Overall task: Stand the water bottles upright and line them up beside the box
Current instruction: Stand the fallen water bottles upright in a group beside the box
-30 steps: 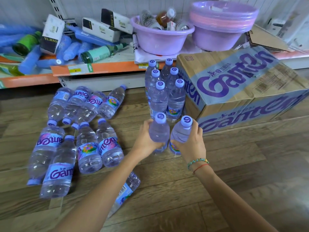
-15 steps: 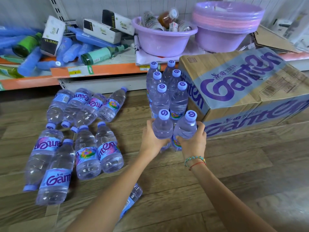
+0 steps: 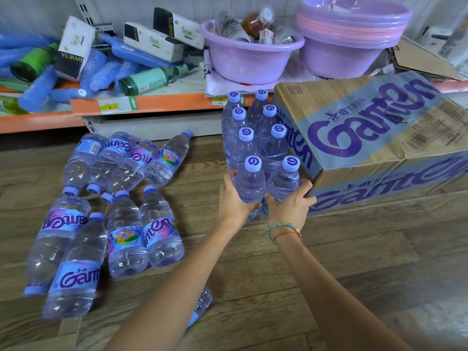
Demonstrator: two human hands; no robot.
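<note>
The water bottles are clear plastic with pale purple caps bearing a white swirl, and wrapped in blue-and-purple labels with a multicoloured patch. Two of them are held upright at the near end of the standing group: the left hand curls round the left held bottle, and the right hand curls round the right held bottle, so each grip is clamped on its own bottle. The two bottles touch side by side, and the right one stands just beside the front corner of the cardboard box. Whether their bases rest on the wooden floor cannot be told, since the hands cover the lower parts.

Behind them six standing bottles form two rows along the box's left face, running back toward the orange-edged shelf. To the left, a far row of four lying bottles and a near cluster of four lying bottles lie on their sides on the floor, touching one another. One more lying bottle is mostly hidden under the left forearm.

The standing bottles' labels are largely screened by those in front. The box runs out of view at the right edge. The near lying bottles are blurred.
</note>
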